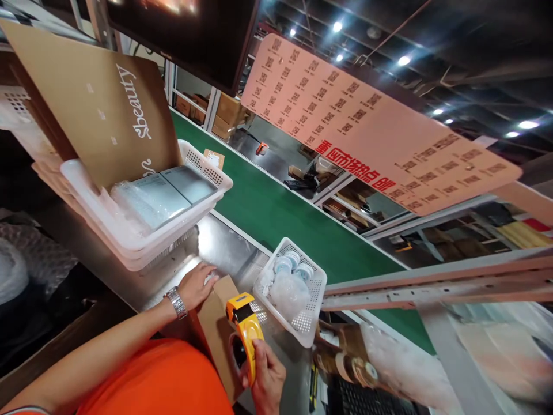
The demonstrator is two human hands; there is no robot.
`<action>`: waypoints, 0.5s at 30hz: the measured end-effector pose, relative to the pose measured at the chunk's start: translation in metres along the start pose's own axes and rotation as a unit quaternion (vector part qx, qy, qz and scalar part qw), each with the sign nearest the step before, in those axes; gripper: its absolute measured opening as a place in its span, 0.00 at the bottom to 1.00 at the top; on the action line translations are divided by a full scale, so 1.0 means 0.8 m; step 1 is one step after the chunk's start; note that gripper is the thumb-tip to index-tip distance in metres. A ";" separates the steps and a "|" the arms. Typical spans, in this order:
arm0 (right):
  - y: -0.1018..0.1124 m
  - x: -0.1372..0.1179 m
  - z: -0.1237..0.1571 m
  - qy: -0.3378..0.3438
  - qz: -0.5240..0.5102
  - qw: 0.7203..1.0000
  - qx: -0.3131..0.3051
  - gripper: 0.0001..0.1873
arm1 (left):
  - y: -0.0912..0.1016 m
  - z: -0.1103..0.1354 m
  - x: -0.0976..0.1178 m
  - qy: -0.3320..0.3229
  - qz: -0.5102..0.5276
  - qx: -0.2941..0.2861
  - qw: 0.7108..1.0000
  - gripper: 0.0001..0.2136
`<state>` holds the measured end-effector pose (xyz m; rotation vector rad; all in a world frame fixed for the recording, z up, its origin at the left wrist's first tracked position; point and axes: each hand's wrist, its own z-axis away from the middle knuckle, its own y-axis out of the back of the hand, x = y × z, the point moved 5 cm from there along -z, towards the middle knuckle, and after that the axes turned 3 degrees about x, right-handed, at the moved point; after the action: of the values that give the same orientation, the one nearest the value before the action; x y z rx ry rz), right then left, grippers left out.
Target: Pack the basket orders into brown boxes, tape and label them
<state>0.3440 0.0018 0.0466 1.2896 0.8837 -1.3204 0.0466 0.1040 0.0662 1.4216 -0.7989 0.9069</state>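
Observation:
A small brown cardboard box (218,334) lies on the steel worktop (216,245) close to my body. My left hand (196,285), with a metal watch on the wrist, rests on the box's far end, fingers curled over its edge. My right hand (265,377) is closed round the handle of a yellow tape dispenser (246,325), whose head sits on top of the box near its right edge.
A small white basket (313,294) with round plastic-wrapped items stands right of the box. Stacked white baskets (207,173) holding flat packs and a brown "beauty" carton sheet sit at the left. A green conveyor belt (276,213) runs behind. A pink code sheet (367,127) hangs overhead.

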 end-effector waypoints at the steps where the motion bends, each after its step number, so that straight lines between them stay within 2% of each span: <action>1: 0.001 0.002 -0.001 0.003 -0.004 1.000 -0.003 0.30 | -0.007 0.006 0.006 0.029 0.039 -0.023 0.999 0.29; 2: 0.002 0.006 -0.001 0.005 -0.009 1.000 -0.010 0.29 | -0.019 0.012 0.010 0.075 0.091 -0.072 0.990 0.32; 4: 0.002 0.014 -0.003 0.015 -0.023 0.999 -0.018 0.28 | -0.049 0.026 0.018 0.176 0.198 -0.192 0.945 0.38; 6: 0.000 0.018 -0.004 0.028 -0.025 0.999 -0.020 0.27 | -0.069 0.032 0.027 0.215 0.253 -0.247 0.910 0.40; 7: -0.001 0.017 -0.004 0.035 -0.019 0.999 -0.022 0.27 | -0.073 0.031 0.030 0.209 0.249 -0.247 0.913 0.40; 10: -0.004 -0.002 -0.003 0.043 0.011 0.997 -0.060 0.28 | -0.062 0.016 0.028 0.136 0.135 -0.188 0.963 0.36; 13: 0.000 -0.034 0.003 0.038 0.075 0.989 -0.119 0.31 | -0.026 -0.007 0.011 0.054 0.018 -0.106 0.993 0.30; 15: 0.007 -0.050 0.006 0.029 0.121 0.984 -0.130 0.30 | 0.003 -0.024 -0.014 0.058 -0.016 -0.058 0.996 0.26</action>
<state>0.3435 0.0029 0.0876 1.1912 0.8767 -0.9477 0.0381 0.1223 0.0569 1.2650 -0.7285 0.8959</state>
